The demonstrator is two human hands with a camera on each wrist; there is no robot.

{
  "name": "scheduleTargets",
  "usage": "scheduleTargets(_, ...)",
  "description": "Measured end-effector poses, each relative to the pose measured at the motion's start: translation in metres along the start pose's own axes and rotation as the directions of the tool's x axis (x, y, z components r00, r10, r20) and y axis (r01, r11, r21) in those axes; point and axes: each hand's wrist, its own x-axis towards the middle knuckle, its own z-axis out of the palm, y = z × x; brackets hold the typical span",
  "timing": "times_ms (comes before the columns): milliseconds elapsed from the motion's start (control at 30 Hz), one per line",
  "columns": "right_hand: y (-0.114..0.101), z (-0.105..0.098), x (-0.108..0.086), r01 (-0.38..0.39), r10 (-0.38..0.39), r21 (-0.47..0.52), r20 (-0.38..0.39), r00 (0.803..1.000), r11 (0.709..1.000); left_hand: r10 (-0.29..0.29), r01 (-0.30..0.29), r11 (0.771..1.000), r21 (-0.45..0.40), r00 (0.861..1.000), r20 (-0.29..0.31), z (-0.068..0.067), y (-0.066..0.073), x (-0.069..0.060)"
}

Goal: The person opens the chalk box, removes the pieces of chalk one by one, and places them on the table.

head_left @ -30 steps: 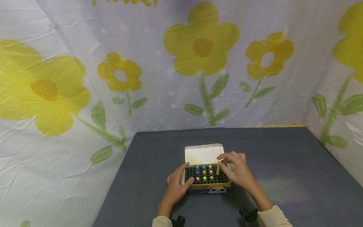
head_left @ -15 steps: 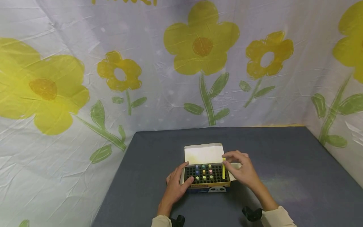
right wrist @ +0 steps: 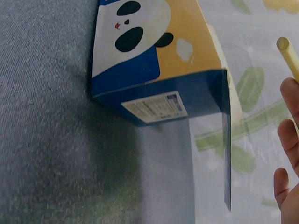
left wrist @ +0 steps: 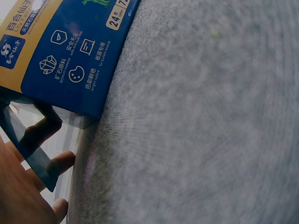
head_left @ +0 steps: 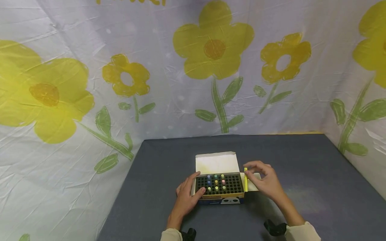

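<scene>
Drifting right, your right hand (head_left: 266,180) is pinching the yellow stick (head_left: 246,180) by the side flap (head_left: 252,187); your spread left hand (head_left: 187,195) is touching the box (head_left: 221,198), where other sticks (head_left: 223,182) are standing.

White sheeting (head_left: 172,100), yellow flowers (head_left: 214,49); dark grey tabletop (head_left: 301,160) below.

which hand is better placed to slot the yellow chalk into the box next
Likely the right hand: it pinches the yellow chalk by the right end of the box. The left hand rests at the left end, farther from the chalk, perhaps better suited to steadying.
</scene>
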Motion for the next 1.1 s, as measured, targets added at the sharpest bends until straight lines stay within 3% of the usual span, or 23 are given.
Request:
scheduleTargets(333, 0.009, -0.017, -0.011, -0.04, 0.04, 0.04, -0.005, 0.999, 0.998, -0.004, 0.004, 1.0, -0.01, 1.0, 0.002, 0.0, 0.0, -0.001)
scheduleTargets(667, 0.019, -0.042, -0.028, -0.162, 0.164, -0.067, 0.026, 0.986, 0.984, -0.006, 0.006, 1.0, -0.015, 1.0, 0.0, 0.0, 0.0, -0.001)
scheduleTargets(867, 0.03, -0.058, -0.043, -0.253, 0.259, -0.082, 0.069, 0.963, 0.964, -0.012, 0.013, 1.0, -0.021, 1.0, 0.006, 0.0, 0.001, -0.001)
scheduleTargets(1100, 0.044, -0.067, -0.059, -0.307, 0.312, -0.054, 0.151, 0.938, 0.95, -0.012, 0.012, 1.0, -0.013, 1.0, 0.008, 0.0, 0.001, -0.001)
